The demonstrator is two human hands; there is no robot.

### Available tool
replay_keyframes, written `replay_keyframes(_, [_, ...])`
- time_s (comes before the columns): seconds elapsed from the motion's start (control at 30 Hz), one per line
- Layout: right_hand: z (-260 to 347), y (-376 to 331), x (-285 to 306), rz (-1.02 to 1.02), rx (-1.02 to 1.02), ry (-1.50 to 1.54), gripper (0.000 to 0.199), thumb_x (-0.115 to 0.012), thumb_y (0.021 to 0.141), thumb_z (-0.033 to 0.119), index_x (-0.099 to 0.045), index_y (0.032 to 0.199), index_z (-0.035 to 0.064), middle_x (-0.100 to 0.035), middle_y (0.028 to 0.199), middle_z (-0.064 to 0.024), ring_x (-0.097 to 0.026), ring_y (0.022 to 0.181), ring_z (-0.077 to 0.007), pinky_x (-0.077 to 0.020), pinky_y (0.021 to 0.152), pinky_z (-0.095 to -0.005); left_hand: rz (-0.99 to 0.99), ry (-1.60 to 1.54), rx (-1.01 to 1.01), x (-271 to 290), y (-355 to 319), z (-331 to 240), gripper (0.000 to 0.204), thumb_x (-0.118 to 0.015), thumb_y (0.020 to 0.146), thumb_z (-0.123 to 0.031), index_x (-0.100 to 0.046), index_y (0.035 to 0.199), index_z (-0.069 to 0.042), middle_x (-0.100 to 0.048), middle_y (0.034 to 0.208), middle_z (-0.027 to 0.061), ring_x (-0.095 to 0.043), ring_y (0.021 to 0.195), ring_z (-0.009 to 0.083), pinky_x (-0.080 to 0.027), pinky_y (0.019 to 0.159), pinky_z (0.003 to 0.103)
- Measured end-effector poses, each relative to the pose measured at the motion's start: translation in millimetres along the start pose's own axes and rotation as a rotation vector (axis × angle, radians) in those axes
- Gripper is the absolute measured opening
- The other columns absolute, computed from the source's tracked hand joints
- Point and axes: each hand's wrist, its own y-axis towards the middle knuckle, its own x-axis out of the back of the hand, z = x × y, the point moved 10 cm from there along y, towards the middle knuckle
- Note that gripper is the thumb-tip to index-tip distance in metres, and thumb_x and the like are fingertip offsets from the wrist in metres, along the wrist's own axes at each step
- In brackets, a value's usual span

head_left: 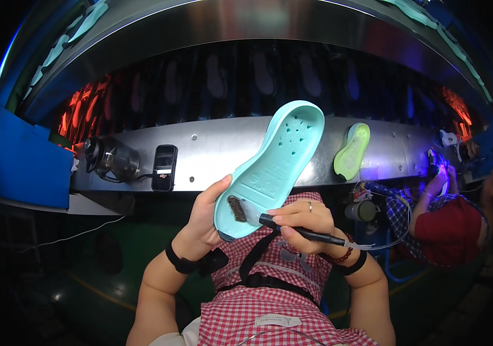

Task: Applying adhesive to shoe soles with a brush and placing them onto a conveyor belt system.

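Observation:
A turquoise shoe sole (271, 167) with small holes in its wider end is tilted up in front of me. My left hand (202, 216) grips it by the narrower heel end, fingers behind it. In my right hand (307, 224) is a black-handled brush (306, 233), its dark bristles (236, 208) pressed on the inner face of the heel. A thin clear tube runs from the handle's rear end off to the right. A dark patch (227, 237) shows at the heel's tip.
Ahead lies a metal ledge (206, 138) with a yellow-green sole (352, 151), a black phone-like case (164, 167) and a dark transparent jug (112, 160) on it. Behind it, a dark conveyor (241, 75) carries more soles. A co-worker in red and plaid (445, 228) sits at right.

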Motion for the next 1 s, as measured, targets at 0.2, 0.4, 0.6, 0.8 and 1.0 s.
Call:
replay_keyframes(0.2, [8, -1, -4, 0.063, 0.123, -0.153, 0.020, -0.064, 0.063, 0.002, -0.063, 0.083, 0.0007, -0.065, 0.090, -0.0142, -0.062, 0.063, -0.0206, -0.0478, 0.053, -0.0273, -0.018, 0.045, 0.018, 3, 1, 1, 0.044, -0.036, 0.091, -0.024, -0.035, 0.125, 0.004, -0.053, 0.113, 0.0209, -0.058, 0.100, 0.0273, -0.051, 0.083, 0.039])
replay_keyframes(0.4, [18, 1, -9, 0.146, 0.238, -0.268, 0.020, -0.065, 0.063, 0.007, -0.062, 0.082, 0.0030, -0.065, 0.091, -0.0109, -0.057, 0.055, -0.0160, -0.0411, 0.046, -0.0255, -0.014, 0.056, 0.022, -1, 0, 0, 0.045, -0.037, 0.091, -0.024, -0.035, 0.125, 0.004, -0.052, 0.113, 0.0211, -0.057, 0.100, 0.0272, -0.051, 0.083, 0.039])
replay_keyframes(0.6, [24, -3, -13, 0.195, 0.314, -0.352, 0.022, -0.066, 0.064, 0.011, -0.062, 0.084, 0.0043, -0.064, 0.093, -0.0096, -0.049, 0.047, -0.0114, -0.0362, 0.043, -0.0237, 0.029, 0.075, 0.025, -3, -2, -1, 0.046, -0.037, 0.090, -0.024, -0.033, 0.127, 0.004, -0.051, 0.113, 0.0211, -0.057, 0.100, 0.0270, -0.050, 0.084, 0.038])
replay_keyframes(0.8, [22, -3, -2, 0.174, 0.309, -0.356, 0.022, -0.068, 0.063, 0.011, -0.061, 0.083, 0.0041, -0.064, 0.093, -0.0107, -0.052, 0.049, -0.0118, -0.0381, 0.043, -0.0228, -0.014, 0.061, 0.031, 0, -5, -2, 0.047, -0.037, 0.089, -0.023, -0.032, 0.128, 0.004, -0.050, 0.115, 0.0225, -0.058, 0.099, 0.0289, -0.052, 0.082, 0.040])
replay_keyframes(1.0, [23, 1, 1, 0.173, 0.301, -0.421, 0.023, -0.068, 0.061, 0.008, -0.061, 0.083, 0.0032, -0.064, 0.091, -0.0117, -0.056, 0.053, -0.0134, -0.0404, 0.045, -0.0230, -0.039, 0.036, 0.025, 10, -6, -4, 0.049, -0.037, 0.088, -0.024, -0.030, 0.129, 0.002, -0.049, 0.116, 0.0237, -0.059, 0.098, 0.0323, -0.052, 0.080, 0.044])
